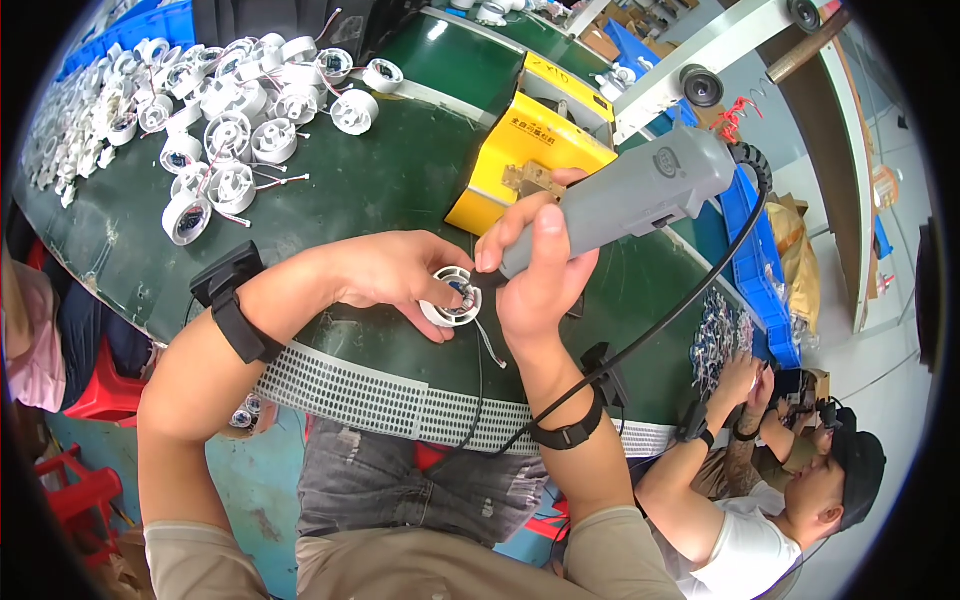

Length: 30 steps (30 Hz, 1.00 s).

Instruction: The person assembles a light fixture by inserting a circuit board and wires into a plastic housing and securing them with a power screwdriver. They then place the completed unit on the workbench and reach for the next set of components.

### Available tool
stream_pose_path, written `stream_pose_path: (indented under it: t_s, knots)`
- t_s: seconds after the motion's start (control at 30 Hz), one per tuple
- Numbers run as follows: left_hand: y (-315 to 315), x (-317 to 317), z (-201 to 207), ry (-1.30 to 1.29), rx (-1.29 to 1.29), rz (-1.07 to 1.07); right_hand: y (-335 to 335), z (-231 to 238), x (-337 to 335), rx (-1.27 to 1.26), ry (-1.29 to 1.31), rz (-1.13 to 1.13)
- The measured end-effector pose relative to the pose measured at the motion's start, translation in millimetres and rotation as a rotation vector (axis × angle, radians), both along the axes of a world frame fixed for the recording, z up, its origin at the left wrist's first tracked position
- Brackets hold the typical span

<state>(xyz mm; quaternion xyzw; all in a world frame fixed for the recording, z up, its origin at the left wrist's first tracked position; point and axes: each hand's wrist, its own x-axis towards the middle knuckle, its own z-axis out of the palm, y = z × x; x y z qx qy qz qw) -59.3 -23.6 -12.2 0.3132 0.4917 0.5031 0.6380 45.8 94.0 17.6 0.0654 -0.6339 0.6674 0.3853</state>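
My left hand [385, 270] is closed on a small round white plastic housing [450, 320] at the table's near middle. Its fingers grip the rim, and a circuit board with parts shows inside. A thin white cable [490, 345] trails from it to the right. In my right hand [545, 275] is a grey electric screwdriver [650, 185], fingers wrapped round its front end. The tool lies tilted, its dark nose pointing left at the housing. Whether the tip touches the housing cannot be made out.
Many similar white housings [230, 135] are heaped at the back left. A yellow box-shaped machine [530, 135] stands behind my right hand. A black cord [690, 315] loops from the screwdriver towards my lap. Another person [720, 520] works at the right, near small wired parts [715, 340] and blue bins [760, 270].
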Motion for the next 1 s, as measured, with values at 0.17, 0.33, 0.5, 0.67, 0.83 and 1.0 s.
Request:
stream_pose_path:
  t_s: [0.17, 0.33, 0.5, 0.67, 0.83, 1.0]
  knots:
    - [-4.9, -1.1, 1.1, 0.028, -0.013, 0.007, -10.4, -3.0, -1.5, 0.032, 0.004, -0.077]
    - [-10.2, -6.2, 25.3, 0.283, -0.081, 0.004, -1.8, -1.2, 9.4, 0.009, 0.086, -0.104]
    - [-34.7, -48.4, 30.7, 0.719, -0.036, 0.473, 5.2, -7.9, 4.5, 0.012, 0.019, -0.206]
    - [-42.6, -62.2, 19.3, 1.670, 0.130, 1.097, 2.5, -13.2, 0.8, 0.002, -0.053, -0.209]
    - [-39.0, -67.9, -2.4, 2.036, -0.289, 0.878, -0.4, -17.5, 0.1, 0.023, -0.082, -0.169]
    - [-31.9, -57.7, -11.1, 2.007, -0.387, 0.723, 3.0, -26.8, -4.1, 0.196, -0.212, -0.237]
